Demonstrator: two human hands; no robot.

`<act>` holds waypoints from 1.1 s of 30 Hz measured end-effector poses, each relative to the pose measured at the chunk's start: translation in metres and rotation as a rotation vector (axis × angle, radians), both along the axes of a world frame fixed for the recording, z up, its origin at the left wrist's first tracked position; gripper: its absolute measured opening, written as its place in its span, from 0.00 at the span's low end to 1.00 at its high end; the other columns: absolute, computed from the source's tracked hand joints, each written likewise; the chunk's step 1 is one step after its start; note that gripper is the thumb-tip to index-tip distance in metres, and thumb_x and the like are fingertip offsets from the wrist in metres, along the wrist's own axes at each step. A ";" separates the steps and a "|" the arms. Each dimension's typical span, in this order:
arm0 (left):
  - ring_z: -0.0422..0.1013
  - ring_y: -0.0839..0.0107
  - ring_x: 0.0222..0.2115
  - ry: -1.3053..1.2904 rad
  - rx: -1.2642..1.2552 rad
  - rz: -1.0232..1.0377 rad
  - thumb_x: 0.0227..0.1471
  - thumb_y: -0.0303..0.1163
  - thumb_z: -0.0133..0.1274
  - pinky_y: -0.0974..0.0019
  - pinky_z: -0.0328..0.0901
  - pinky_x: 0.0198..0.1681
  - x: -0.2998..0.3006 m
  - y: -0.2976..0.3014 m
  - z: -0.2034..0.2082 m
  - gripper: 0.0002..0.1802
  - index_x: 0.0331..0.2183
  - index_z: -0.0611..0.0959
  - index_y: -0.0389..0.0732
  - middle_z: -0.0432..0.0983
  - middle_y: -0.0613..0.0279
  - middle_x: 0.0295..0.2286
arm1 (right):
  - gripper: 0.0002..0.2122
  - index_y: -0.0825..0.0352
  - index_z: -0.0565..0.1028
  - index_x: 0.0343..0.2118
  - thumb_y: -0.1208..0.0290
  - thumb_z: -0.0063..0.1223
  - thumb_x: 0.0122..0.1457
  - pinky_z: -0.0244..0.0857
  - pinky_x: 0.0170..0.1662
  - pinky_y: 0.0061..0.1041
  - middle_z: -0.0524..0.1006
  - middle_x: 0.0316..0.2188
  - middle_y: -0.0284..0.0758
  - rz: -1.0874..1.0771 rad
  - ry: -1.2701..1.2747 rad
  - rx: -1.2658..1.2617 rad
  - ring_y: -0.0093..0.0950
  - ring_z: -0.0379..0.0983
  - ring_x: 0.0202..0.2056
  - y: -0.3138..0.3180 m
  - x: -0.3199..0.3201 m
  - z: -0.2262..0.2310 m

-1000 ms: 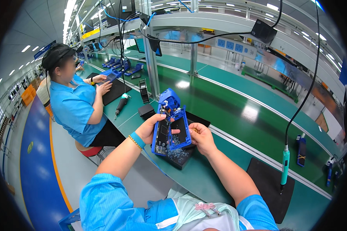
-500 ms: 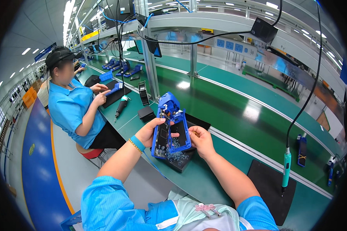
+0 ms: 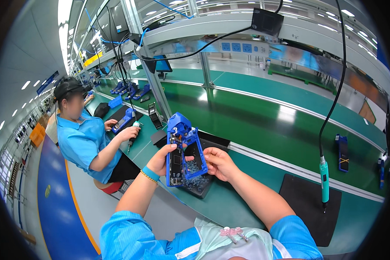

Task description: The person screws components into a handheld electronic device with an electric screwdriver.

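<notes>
My left hand (image 3: 161, 158) grips an opened blue handheld device (image 3: 178, 125), its thumb across the bared circuit board (image 3: 176, 164). Beside the board, a blue frame-like cover (image 3: 200, 149) hangs tilted from the device. At that cover's right edge are the bent, closed fingers of my right hand (image 3: 220, 164); the exact contact is partly hidden. Below both parts lies a black tray (image 3: 202, 190) with many small bluish screw-like pieces (image 3: 196, 180) in it.
A co-worker (image 3: 86, 134) at the left holds a screwdriver (image 3: 133, 133) near another blue device (image 3: 124, 121). A teal electric screwdriver (image 3: 324, 180) hangs over a black mat (image 3: 310, 208) at the right. Beyond a metal rail, a blue device (image 3: 342, 152) lies on the green conveyor (image 3: 264, 125).
The view has shifted slightly. My hands keep hold of the device and cover, close together. The co-worker's hand has moved onto the screwdriver that lay on the bench.
</notes>
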State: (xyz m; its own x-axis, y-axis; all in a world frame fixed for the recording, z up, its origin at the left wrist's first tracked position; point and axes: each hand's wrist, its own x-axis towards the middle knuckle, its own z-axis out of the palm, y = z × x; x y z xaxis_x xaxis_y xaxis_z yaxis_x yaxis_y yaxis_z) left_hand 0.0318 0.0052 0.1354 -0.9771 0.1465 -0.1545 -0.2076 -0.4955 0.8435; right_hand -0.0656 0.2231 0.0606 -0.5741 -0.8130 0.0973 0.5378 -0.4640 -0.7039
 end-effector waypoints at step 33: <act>0.69 0.52 0.45 -0.015 0.232 -0.070 0.51 0.58 0.50 0.45 0.71 0.38 -0.005 0.012 -0.018 0.44 0.56 0.66 0.31 0.69 0.46 0.46 | 0.06 0.68 0.79 0.35 0.75 0.58 0.55 0.69 0.37 0.24 0.73 0.32 0.34 -0.735 0.807 0.113 0.24 0.74 0.31 0.001 0.017 0.009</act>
State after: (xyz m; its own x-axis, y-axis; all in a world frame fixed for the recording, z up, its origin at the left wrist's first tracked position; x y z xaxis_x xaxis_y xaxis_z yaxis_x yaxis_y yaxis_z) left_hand 0.0267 0.0171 0.1174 -0.9611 0.2473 -0.1232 -0.2601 -0.6596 0.7052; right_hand -0.0490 0.2239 0.0698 -0.7229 -0.3265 0.6089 -0.4817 -0.3937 -0.7829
